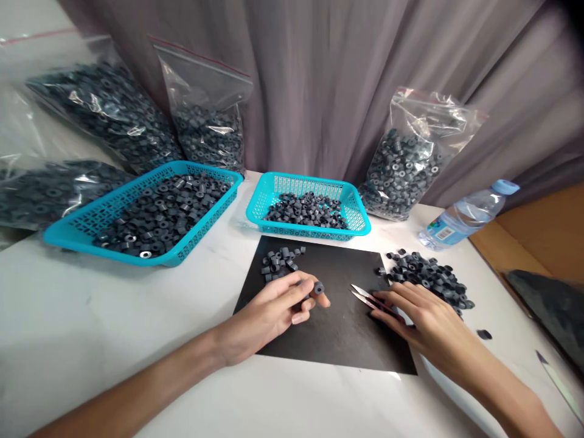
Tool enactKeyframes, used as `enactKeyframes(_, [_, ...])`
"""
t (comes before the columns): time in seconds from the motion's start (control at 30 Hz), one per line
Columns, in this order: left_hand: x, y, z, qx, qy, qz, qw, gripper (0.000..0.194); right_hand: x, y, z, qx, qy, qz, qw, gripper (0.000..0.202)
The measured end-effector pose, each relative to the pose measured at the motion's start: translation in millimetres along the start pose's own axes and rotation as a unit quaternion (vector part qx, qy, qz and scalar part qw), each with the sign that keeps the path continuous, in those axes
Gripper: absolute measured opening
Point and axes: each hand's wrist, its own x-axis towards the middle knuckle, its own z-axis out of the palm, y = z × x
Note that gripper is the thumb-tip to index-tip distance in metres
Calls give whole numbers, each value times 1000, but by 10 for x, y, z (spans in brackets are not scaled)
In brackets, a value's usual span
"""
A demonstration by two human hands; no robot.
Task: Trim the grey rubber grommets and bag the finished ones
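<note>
A small dark grey rubber ring (319, 288) is pinched between the thumb and fingertips of the left hand (274, 310), just above the black rectangular mat (337, 328) on the white table (91, 328). The right hand (422, 316) lies on the right edge of the mat, its fingers closed on a pair of slim metal tweezers (367, 297) that point to the ring. A small heap of the same grey rings (279, 263) sits at the top left of the mat, and a loose pile of rings (429, 277) lies just beside the right hand. Behind the mat stand two turquoise plastic baskets (269, 204) with rings, clear bags of rings (408, 164) and a water bottle (465, 219)
</note>
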Motion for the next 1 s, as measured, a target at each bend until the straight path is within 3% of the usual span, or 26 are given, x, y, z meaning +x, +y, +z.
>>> enactKeyframes(0.2, [-2,-27,-7,26,-4,-9,1000,22,65,-120,82,-53,76,3,996,21])
enactKeyframes(0.3, [-2,-27,14,31,-3,-11,999,21,104,-265,62,60,96,50,992,13])
enactKeyframes(0.47, [-20,-20,63,24,6,-22,999,23,119,-553,14,267,141,140,943,15])
enactKeyframes(0.6, [-25,-20,62,34,12,-25,999,24,100,-632,8,268,159,100,945,21])
enactKeyframes(0.8, [-10,-58,56,51,11,-17,999,25,104,-579,30,272,126,52,952,34])
enactKeyframes(1.0, [-7,-110,104,69,-6,-12,998,26,114,-608,102,210,161,6,964,43])
